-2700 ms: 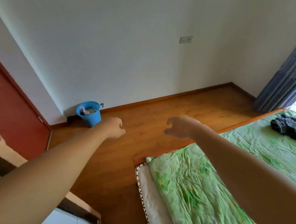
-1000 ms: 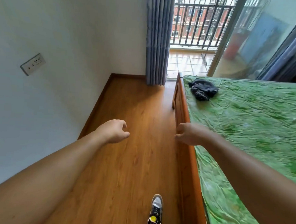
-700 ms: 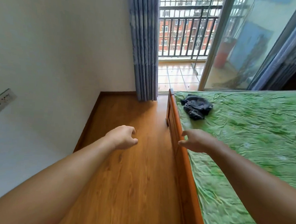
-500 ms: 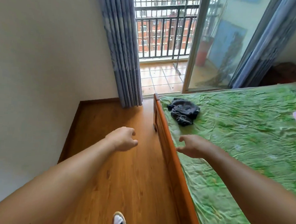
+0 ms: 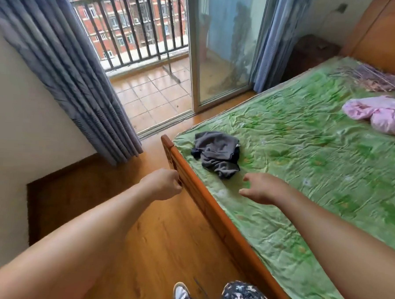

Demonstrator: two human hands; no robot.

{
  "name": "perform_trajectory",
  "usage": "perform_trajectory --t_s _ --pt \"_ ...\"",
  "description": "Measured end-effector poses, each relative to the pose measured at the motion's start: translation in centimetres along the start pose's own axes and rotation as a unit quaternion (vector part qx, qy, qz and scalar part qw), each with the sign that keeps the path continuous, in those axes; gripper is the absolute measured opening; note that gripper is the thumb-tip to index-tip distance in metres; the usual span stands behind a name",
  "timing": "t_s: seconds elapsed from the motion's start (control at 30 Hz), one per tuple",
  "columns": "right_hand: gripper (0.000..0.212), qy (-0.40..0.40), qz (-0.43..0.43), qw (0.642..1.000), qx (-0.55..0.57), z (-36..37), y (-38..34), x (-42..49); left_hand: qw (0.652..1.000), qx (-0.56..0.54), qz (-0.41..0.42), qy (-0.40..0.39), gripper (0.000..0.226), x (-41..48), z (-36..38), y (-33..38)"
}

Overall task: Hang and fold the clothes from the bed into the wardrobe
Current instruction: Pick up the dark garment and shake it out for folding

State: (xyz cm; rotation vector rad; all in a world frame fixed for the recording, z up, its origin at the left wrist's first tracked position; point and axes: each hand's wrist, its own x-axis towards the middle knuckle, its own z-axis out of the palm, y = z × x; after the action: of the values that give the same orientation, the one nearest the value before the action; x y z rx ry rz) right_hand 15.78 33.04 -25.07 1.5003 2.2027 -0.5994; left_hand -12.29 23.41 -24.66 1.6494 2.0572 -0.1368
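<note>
Approach nearly done: the right hand [image 5: 262, 189], fingers loosely spread, now hovers over the bed [image 5: 316, 169] near the dark grey garment [image 5: 217, 153], perhaps shorts; the left hand [image 5: 163, 184] stays curled, empty.

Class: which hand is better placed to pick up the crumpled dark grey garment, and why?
Probably the right. The right hand hangs open over the green bedsheet, close to the crumpled dark grey garment; the left hand is curled outside the wooden bed rail, above the floor.

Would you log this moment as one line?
phase: pre-grasp | right hand: open, short of crumpled dark grey garment | left hand: curled, empty
</note>
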Motion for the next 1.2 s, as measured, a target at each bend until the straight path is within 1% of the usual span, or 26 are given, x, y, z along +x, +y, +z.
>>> perform_trajectory --t_s 0.13,0.27,0.37,0.57,0.63,0.77,0.87,0.93,1.0,1.1,1.17,1.2 --pt "0.07 -0.022 0.059 0.997 0.038 -1.2 1.6 5.0 0.997 0.035 0.058 -0.046 0.038 8.2 -2.5 0.8" --pt "0.067 -0.031 0.095 0.993 0.065 -2.2 3.7 11.3 0.991 0.071 0.091 -0.075 0.048 16.9 -3.4 3.0" --pt "0.063 -0.043 0.112 0.989 0.088 -2.7 5.2 16.5 0.986 0.086 0.107 -0.093 0.047 22.8 -3.6 4.4" --pt "0.058 -0.122 0.134 0.977 0.112 -1.0 5.9 25.0 0.967 0.137 0.131 -0.172 0.046 33.5 -2.1 4.2" --pt "0.054 -0.128 0.138 0.974 0.126 0.0 5.8 28.0 0.959 0.154 0.14 -0.194 0.042 37.5 -1.0 3.8" --pt "0.043 -0.113 0.148 0.973 0.139 2.6 5.4 34.3 0.941 0.206 0.173 -0.207 0.024 46.1 1.9 2.9" --pt "0.036 -0.088 0.164 0.968 0.169 5.5 3.7 39.6 0.925 0.243 0.175 -0.234 0.033 53.0 4.9 0.9" --pt "0.035 -0.081 0.175 0.963 0.191 7.0 2.1 43.3 0.92 0.263 0.166 -0.24 0.037 56.8 6.9 -1.0" --pt "0.037 -0.06 0.209 0.951 0.219 8.2 1.1 46.9 0.918 0.279 0.162 -0.23 0.049 60.0 8.7 -2.6" --pt "0.047 -0.013 0.269 0.934 0.233 9.2 0.7 51.3 0.931 0.262 0.16 -0.195 0.069 64.0 10.2 -3.9" --pt "0.058 0.0 0.302 0.93 0.211 9.7 0.8 53.2 0.938 0.238 0.153 -0.199 0.082 66.2 10.5 -4.1" --pt "0.063 -0.007 0.315 0.927 0.205 9.9 0.8 53.8 0.936 0.238 0.159 -0.205 0.088 67.1 10.6 -4.2"
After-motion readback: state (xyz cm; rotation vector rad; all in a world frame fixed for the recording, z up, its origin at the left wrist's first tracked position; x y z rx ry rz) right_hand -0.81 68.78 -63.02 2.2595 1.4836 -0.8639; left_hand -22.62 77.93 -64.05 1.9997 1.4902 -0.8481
